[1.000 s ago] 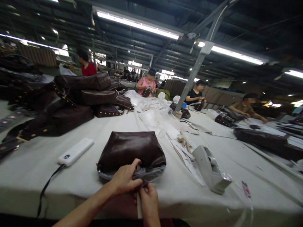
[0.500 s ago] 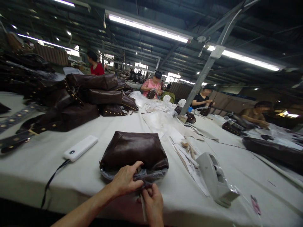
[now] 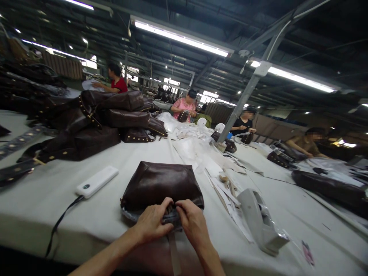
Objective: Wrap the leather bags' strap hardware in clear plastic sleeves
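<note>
Head view: at lower centre, the left hand, thumb spread, grip unclear, and the equally near right hand, pinching the near edge, meet the dark-brown leather handbag extending beyond them, long axis running left-right across the counter.

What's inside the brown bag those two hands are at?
Plastic film shows along the near edge of the brown bag, by the left hand and right hand. Anything deeper inside is hidden by the bag and hands.
</note>
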Demonstrator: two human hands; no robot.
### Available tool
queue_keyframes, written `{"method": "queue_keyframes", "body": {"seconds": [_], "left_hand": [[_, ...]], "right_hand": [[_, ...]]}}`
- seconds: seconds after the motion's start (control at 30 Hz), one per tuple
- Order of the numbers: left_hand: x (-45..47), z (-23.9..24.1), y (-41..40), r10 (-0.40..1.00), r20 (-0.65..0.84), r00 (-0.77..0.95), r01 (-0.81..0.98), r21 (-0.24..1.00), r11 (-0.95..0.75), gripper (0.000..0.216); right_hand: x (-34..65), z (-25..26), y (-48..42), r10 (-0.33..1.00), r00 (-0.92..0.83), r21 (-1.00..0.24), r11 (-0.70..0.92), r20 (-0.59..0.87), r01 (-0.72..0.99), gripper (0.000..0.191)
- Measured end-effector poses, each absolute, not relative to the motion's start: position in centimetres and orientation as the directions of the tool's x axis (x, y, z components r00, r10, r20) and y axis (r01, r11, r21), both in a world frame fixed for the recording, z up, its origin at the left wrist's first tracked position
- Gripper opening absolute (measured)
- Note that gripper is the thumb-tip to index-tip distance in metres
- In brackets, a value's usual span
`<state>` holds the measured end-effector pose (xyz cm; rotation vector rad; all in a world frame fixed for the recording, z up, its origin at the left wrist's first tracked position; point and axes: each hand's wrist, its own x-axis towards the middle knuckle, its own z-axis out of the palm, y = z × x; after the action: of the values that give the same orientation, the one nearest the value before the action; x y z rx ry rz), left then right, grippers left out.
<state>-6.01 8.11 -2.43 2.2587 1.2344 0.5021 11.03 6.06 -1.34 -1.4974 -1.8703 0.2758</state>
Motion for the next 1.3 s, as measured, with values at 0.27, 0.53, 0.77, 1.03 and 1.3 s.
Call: {"method": "queue_keyframes", "body": {"seconds": [0.27,0.53,0.77,1.03,1.3], "left_hand": [[-5.9,-3.7,7.9,0.843,0.070,0.534,0.671,0.571,-0.473,0.063],[-5.8,-3.7,7.8,0.859,0.094,0.503,0.649,0.616,-0.447,0.041],[-5.6,-3.3,7.9,0.884,0.087,0.460,0.639,0.658,-0.398,0.033],[-6.0,-2.6,8.6,0.876,0.066,0.477,0.564,0.742,-0.363,0.015],[-6.0,-2.7,9.7,0.854,-0.117,0.506,0.294,0.955,-0.044,0.026]], "right_hand": [[10.3,-1.8,8.4,0.952,-0.145,-0.587,0.282,0.270,0.759,0.022],[9.8,-2.5,8.1,0.966,-0.100,-0.781,0.252,0.239,0.571,0.016],[10.2,-2.9,7.8,0.969,-0.017,-0.874,0.229,0.245,0.429,0.010],[11.5,-1.2,6.3,0.914,0.088,-0.811,0.302,0.395,0.501,0.014],[15.9,-7.5,-0.2,0.849,-0.455,-0.426,0.529,0.270,0.734,0.067]]}}
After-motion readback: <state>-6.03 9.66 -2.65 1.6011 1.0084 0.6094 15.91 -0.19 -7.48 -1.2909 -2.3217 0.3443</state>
